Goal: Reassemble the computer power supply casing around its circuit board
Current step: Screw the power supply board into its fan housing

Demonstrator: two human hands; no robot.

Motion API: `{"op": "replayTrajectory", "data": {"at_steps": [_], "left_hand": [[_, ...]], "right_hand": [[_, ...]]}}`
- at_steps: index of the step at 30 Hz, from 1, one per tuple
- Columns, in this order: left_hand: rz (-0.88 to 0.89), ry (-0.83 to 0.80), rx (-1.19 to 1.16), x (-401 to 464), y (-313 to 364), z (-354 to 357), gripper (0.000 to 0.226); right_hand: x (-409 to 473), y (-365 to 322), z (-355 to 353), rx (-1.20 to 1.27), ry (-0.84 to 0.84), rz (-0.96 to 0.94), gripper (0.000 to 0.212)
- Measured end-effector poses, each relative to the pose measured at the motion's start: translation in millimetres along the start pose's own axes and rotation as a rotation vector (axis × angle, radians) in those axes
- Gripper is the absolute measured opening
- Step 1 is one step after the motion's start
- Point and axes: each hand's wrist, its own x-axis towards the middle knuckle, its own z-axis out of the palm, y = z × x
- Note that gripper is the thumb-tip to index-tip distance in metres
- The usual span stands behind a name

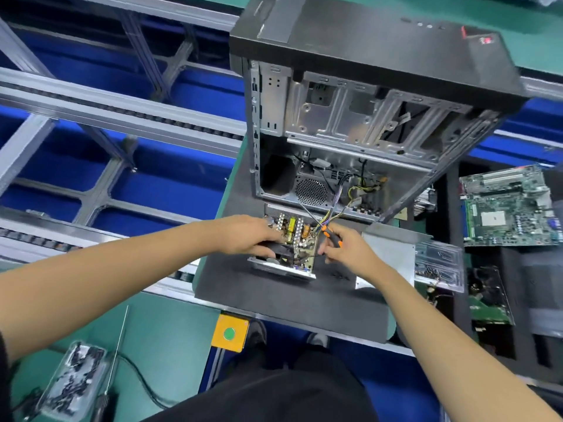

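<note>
Hands meet at the middle of the frame in our head view, over the open power supply. Its circuit board (300, 243) sits in the lower half of the metal casing (283, 269), which lies on a dark mat (274, 300) on the green surface (170, 324), just in front of an open computer tower (350, 117). A bundle of coloured wires (330, 213) runs from the board up into the tower.

Our left hand (246, 236) reaches in from the left; its fingers curl over the left edge of the casing and hold it. Our right hand (347, 246) comes from the right and grips a screwdriver with an orange and black handle (330, 236), its shaft slanting toward the upper left over the board.

Just right of our right hand lies a bare metal cover panel (393, 254), and beside it a clear plastic tray (438, 264). A green motherboard (508, 208) rests at the right edge of the frame. At lower left we see a clear box of dark screws (73, 382), and at the lower middle a yellow box with a green button (230, 333).
</note>
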Motion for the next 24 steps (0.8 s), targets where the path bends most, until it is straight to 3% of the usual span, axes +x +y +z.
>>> {"op": "replayTrajectory", "data": {"at_steps": [4,8,11,18,24], "left_hand": [[0.034,-0.048,0.093,3.7,-8.9,-2.0,0.043],[-0.014,-0.123,-0.018,7.5,-12.6,12.2,0.043],[-0.016,-0.142,-0.155,12.8,-14.9,26.5,0.036],[0.003,-0.123,-0.299,14.7,-12.5,36.2,0.021],[-0.058,-0.166,-0.268,5.5,0.5,33.6,0.037]], "right_hand": [[-0.5,1.5,11.5,0.005,0.018,0.036,0.029],[1.0,6.1,17.4,0.11,0.044,0.054,0.017],[0.0,8.1,18.4,0.174,0.043,0.066,0.032],[1.0,19.2,20.3,0.189,0.091,0.057,0.023],[3.9,24.4,19.3,0.248,0.105,0.043,0.017]]}}
